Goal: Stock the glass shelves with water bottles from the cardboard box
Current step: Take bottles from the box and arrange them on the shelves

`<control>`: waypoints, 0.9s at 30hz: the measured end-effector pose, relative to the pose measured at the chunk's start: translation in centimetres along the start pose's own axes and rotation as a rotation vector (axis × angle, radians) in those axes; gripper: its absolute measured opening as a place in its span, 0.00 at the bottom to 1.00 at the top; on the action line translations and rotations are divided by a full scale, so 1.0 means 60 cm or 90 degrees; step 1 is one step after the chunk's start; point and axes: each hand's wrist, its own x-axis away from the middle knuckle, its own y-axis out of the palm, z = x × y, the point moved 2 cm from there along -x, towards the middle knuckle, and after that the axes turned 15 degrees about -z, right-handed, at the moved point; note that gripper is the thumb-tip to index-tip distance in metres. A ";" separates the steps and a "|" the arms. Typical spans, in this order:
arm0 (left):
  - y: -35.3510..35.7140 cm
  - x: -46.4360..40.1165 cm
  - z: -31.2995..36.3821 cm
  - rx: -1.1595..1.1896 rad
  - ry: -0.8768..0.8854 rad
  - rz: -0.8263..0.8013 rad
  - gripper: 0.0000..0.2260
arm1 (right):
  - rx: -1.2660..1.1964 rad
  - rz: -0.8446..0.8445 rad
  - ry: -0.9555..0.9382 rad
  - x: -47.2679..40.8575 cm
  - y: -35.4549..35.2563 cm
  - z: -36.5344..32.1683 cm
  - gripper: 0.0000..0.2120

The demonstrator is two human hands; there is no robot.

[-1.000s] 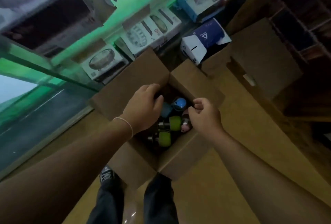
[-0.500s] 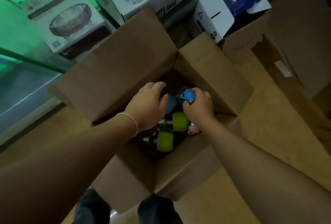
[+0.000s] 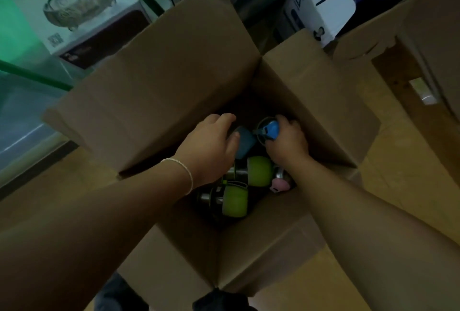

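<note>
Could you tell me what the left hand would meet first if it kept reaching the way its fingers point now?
Most likely the dark blue bottle: the left hand points down into the cardboard box, its fingertips already at that bottle's top. Depth is hard to judge, so contact may already exist.

Single head-worn wide-angle view, looking steeply down, close above open cardboard box [image 3: 174,67] on floor [image 3: 398,186]; no second view.

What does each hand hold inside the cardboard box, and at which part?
The right hand grips the bright blue-capped bottle at its cap end. The left hand grips a dark blue-capped bottle, fingers curled round its top.
</note>
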 end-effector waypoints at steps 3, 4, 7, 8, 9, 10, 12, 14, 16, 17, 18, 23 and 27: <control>0.000 0.004 -0.001 0.009 -0.004 0.006 0.20 | 0.026 -0.004 -0.010 -0.006 -0.006 0.003 0.34; -0.001 0.007 0.000 0.010 -0.004 0.007 0.20 | 0.027 -0.006 -0.011 -0.005 -0.007 0.003 0.33; -0.006 0.020 0.003 0.012 0.002 0.013 0.20 | 0.032 0.010 -0.008 0.010 -0.006 -0.005 0.31; -0.009 0.026 0.006 0.012 0.002 0.016 0.20 | 0.035 0.023 -0.005 0.020 -0.006 -0.008 0.31; -0.013 0.032 0.010 0.016 0.001 0.018 0.20 | 0.035 0.036 -0.001 0.032 -0.008 -0.010 0.31; -0.018 0.041 0.015 0.020 -0.002 0.019 0.20 | 0.034 0.047 0.000 0.046 -0.011 -0.014 0.31; -0.031 0.062 0.027 0.027 -0.001 0.018 0.19 | 0.036 0.058 -0.010 0.078 -0.023 -0.021 0.31; -0.046 0.086 0.043 0.027 0.000 0.011 0.20 | 0.039 0.060 -0.022 0.113 -0.037 -0.029 0.31; -0.069 0.115 0.060 0.023 0.006 0.008 0.20 | 0.030 0.064 -0.031 0.156 -0.057 -0.043 0.30; -0.082 0.129 0.068 0.019 0.012 0.010 0.20 | 0.020 0.068 -0.039 0.179 -0.067 -0.051 0.30; -0.098 0.145 0.078 0.014 0.019 0.012 0.20 | 0.008 0.073 -0.046 0.206 -0.081 -0.061 0.30; -0.190 0.238 0.132 -0.016 0.045 0.032 0.19 | -0.069 0.101 -0.083 0.362 -0.142 -0.112 0.30; -0.261 0.336 0.190 -0.037 0.076 0.044 0.18 | -0.129 0.107 -0.087 0.501 -0.199 -0.156 0.32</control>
